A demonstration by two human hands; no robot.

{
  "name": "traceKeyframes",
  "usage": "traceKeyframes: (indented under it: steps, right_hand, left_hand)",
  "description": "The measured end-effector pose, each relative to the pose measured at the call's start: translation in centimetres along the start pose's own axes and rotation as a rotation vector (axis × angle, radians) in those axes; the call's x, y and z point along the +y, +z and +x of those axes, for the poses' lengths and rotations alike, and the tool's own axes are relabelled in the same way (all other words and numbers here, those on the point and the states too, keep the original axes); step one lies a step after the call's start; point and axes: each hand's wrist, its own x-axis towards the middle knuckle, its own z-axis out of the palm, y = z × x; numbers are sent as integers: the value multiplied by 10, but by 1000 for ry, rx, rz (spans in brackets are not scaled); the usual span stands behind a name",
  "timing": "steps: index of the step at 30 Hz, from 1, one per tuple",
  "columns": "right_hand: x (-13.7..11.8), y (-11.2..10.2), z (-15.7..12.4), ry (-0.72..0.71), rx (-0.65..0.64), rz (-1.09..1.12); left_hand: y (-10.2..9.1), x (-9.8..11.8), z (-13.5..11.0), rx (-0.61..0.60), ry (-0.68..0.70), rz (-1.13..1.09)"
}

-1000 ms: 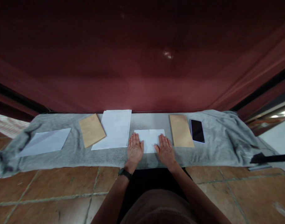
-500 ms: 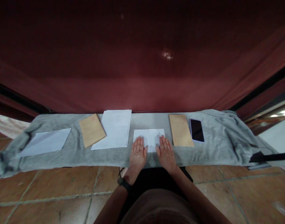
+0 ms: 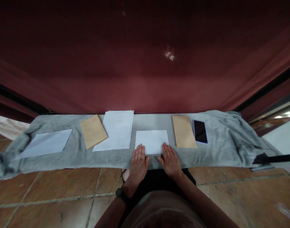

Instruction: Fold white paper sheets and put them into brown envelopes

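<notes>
The sheet (image 3: 152, 139) lies flat on the grey cloth (image 3: 107, 160), just below the centre of the frame. The left hand (image 3: 138, 164) lays its fingertips over the sheet's lower left corner, the right hand (image 3: 171, 162) over its lower right; both have fingers straight and close together, thumbs apart. Left of centre, a brown envelope (image 3: 94, 131) overlaps the paper stack (image 3: 120, 129); right of centre lies the phone (image 3: 200, 131).

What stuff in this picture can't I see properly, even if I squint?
All in the head view:
Small white paper: near corners hidden under the left hand and right hand.
Big white sheets: partly covered by the tilted brown packet.
That packet's reddish mark: too small and blurred.
Patterned cloth: cut off by the left edge.
</notes>
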Motion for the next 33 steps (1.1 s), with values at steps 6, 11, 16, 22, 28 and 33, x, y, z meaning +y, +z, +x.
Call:
traceKeyframes:
  steps: [6, 11, 16, 22, 28, 33]
  right_hand:
    - [9, -5, -6, 85, 5, -41]
    - [0, -8, 27, 55, -19, 52]
    - [-9, 5, 71, -13, -75, 131]
    - [1, 25, 91, 4, -87, 76]
    - [6, 35, 97, 33, -25, 33]
    - [9, 40, 96, 94, 10, 12]
  left_hand:
    - [0, -7, -1, 41, -89, 9]
    - [-7, 2, 31, 32, 11, -68]
    - [3, 15, 72, -70, 151, -140]
    - [17, 6, 92, -90, 162, -113]
    - [20, 1, 105, -87, 130, -64]
    - [22, -8, 114, -83, 31, -46]
